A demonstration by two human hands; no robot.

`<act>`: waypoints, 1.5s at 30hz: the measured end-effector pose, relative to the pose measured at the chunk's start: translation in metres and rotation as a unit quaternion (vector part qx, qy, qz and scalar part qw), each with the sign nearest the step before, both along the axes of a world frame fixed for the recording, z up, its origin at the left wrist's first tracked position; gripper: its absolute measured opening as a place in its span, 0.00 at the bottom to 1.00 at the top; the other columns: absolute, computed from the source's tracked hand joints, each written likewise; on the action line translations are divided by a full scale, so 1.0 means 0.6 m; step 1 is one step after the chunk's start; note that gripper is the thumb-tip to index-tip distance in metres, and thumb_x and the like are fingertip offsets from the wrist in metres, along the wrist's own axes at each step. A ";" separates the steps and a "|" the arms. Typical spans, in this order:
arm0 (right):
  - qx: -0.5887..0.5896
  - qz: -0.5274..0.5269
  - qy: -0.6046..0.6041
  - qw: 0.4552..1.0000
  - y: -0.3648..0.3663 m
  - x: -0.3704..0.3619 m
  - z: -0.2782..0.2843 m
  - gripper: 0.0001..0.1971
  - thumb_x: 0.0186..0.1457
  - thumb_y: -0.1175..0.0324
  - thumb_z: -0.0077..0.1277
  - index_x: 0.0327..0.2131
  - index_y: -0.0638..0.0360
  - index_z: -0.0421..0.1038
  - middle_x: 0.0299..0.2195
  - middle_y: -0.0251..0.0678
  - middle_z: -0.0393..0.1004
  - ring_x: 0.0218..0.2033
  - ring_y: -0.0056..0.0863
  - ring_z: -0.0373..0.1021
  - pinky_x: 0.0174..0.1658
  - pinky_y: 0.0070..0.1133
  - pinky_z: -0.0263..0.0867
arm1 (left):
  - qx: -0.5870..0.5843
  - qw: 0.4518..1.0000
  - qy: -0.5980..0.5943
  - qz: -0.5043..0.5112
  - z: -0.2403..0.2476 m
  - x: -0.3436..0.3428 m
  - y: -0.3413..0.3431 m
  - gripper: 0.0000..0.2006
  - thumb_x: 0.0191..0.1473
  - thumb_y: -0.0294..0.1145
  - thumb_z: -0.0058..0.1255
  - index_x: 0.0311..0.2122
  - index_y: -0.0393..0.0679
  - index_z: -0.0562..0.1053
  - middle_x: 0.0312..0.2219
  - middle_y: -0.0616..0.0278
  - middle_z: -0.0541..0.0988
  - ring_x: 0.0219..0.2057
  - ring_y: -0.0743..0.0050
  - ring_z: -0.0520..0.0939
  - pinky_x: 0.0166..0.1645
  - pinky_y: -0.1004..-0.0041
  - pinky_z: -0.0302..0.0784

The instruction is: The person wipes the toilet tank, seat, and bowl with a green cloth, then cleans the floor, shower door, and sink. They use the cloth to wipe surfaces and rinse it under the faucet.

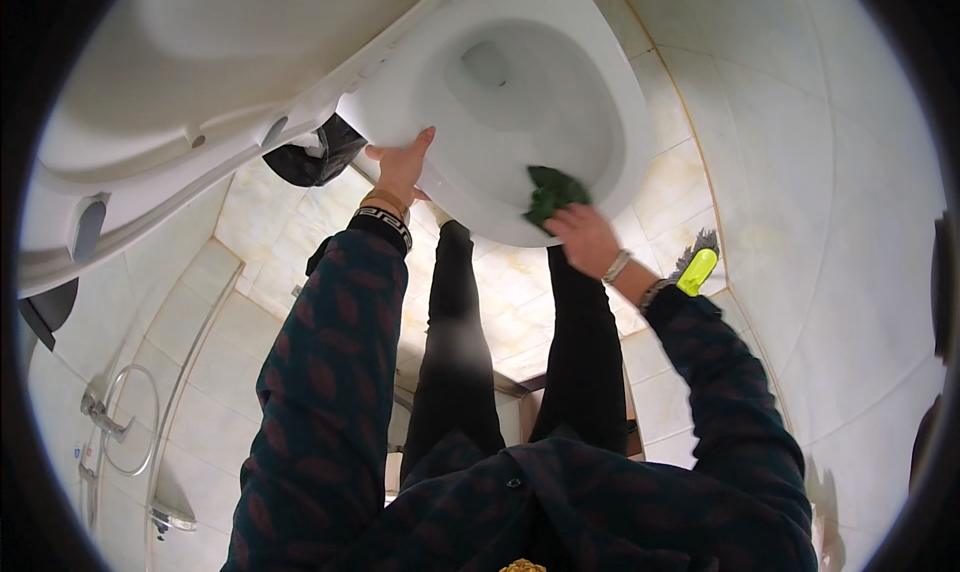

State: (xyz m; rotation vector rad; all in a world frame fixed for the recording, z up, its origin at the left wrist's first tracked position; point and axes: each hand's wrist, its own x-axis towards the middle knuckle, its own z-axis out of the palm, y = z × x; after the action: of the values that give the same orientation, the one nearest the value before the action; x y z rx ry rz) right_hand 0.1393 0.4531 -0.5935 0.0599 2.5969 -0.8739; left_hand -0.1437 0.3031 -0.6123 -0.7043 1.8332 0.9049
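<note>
We're clenching green cloth in R grip at toilet rim, ctr frame (L grip is resting spread against it, ctr-left).

Floor bright; fisheye rim black, edges bent; cloth slightly blurred.

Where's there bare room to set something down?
Pale marbled floor tiles lie bare between the white ceramic toilet bowl and the pale right-hand wall, beyond the grey-bristled lime brush. The bowl's front is crowded: right hand holding a green cloth, left hand at the rim, black-trousered legs.
</note>
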 end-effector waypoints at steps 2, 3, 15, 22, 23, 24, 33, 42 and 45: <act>0.032 -0.039 0.045 0.998 0.054 0.023 0.009 0.16 0.42 0.75 0.48 0.38 0.59 0.72 0.36 0.42 0.73 0.41 0.43 0.67 0.45 0.35 0.63 | -0.013 1.000 0.000 -0.003 0.000 0.001 0.002 0.52 0.44 0.42 0.64 0.56 0.37 0.33 0.50 0.43 0.64 0.46 0.48 0.72 0.34 0.49 0.80; 0.050 -0.042 0.032 0.997 0.055 0.023 0.009 0.16 0.42 0.76 0.48 0.38 0.60 0.72 0.36 0.43 0.73 0.40 0.43 0.66 0.44 0.35 0.63 | -0.013 1.000 0.002 -0.009 -0.001 0.001 0.002 0.52 0.43 0.42 0.64 0.56 0.37 0.34 0.49 0.43 0.64 0.46 0.48 0.73 0.33 0.50 0.80; 0.028 -0.052 -0.049 0.997 -0.014 -0.026 -0.007 0.13 0.46 0.75 0.47 0.38 0.54 0.73 0.36 0.38 0.75 0.44 0.39 0.67 0.46 0.32 0.63 | 0.004 1.000 0.000 -0.021 -0.005 0.003 -0.008 0.50 0.42 0.47 0.64 0.55 0.39 0.37 0.52 0.41 0.61 0.49 0.45 0.71 0.39 0.44 0.79; 0.261 -0.003 -0.071 0.963 0.124 -0.206 -0.143 0.08 0.52 0.68 0.45 0.34 0.56 0.73 0.36 0.37 0.73 0.44 0.36 0.67 0.41 0.31 0.68 | -0.014 0.999 -0.013 -0.030 -0.025 -0.001 -0.011 0.60 0.41 0.45 0.64 0.59 0.34 0.25 0.50 0.43 0.66 0.44 0.50 0.76 0.32 0.54 0.80; 0.280 -0.038 -0.046 0.958 0.120 -0.234 -0.168 0.09 0.53 0.68 0.45 0.36 0.58 0.72 0.37 0.39 0.72 0.44 0.37 0.67 0.42 0.31 0.68 | -0.013 0.999 -0.016 -0.029 -0.027 -0.001 -0.013 0.61 0.41 0.46 0.64 0.59 0.34 0.24 0.50 0.43 0.67 0.44 0.50 0.76 0.32 0.53 0.80; 0.298 -0.073 -0.006 0.952 0.111 -0.255 -0.191 0.10 0.54 0.68 0.44 0.38 0.59 0.71 0.39 0.40 0.71 0.44 0.38 0.67 0.43 0.31 0.69 | -0.015 0.999 -0.008 -0.032 -0.030 0.001 -0.014 0.61 0.41 0.46 0.64 0.59 0.34 0.25 0.50 0.43 0.67 0.44 0.50 0.76 0.32 0.54 0.80; -0.012 -0.247 -0.214 0.945 -0.092 -0.186 -0.204 0.17 0.49 0.71 0.47 0.46 0.58 0.69 0.43 0.47 0.71 0.46 0.45 0.68 0.49 0.35 0.66 | -0.016 0.997 0.012 -0.071 -0.042 0.006 -0.020 0.63 0.42 0.51 0.61 0.59 0.27 0.23 0.47 0.41 0.71 0.42 0.51 0.78 0.28 0.62 0.80; 0.255 0.270 -0.285 0.884 0.084 -0.189 -0.089 0.11 0.53 0.66 0.46 0.38 0.54 0.76 0.42 0.34 0.73 0.47 0.36 0.65 0.44 0.32 0.67 | -0.021 0.996 0.017 -0.082 -0.075 0.010 -0.029 0.64 0.42 0.54 0.60 0.59 0.26 0.22 0.49 0.37 0.69 0.43 0.48 0.78 0.29 0.63 0.80; 0.327 0.242 -0.084 0.910 0.159 -0.241 -0.089 0.08 0.48 0.69 0.48 0.34 0.55 0.74 0.37 0.32 0.70 0.42 0.33 0.65 0.36 0.29 0.68 | -0.023 0.996 0.015 -0.085 -0.075 0.013 -0.031 0.64 0.43 0.54 0.60 0.59 0.26 0.21 0.49 0.36 0.69 0.44 0.47 0.77 0.30 0.62 0.80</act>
State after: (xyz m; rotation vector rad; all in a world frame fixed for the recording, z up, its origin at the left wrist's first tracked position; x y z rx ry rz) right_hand -0.0051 0.5485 -0.6468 -0.2983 2.4494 0.1815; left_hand -0.1359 0.2846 -0.6571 -0.5547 1.9143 0.7676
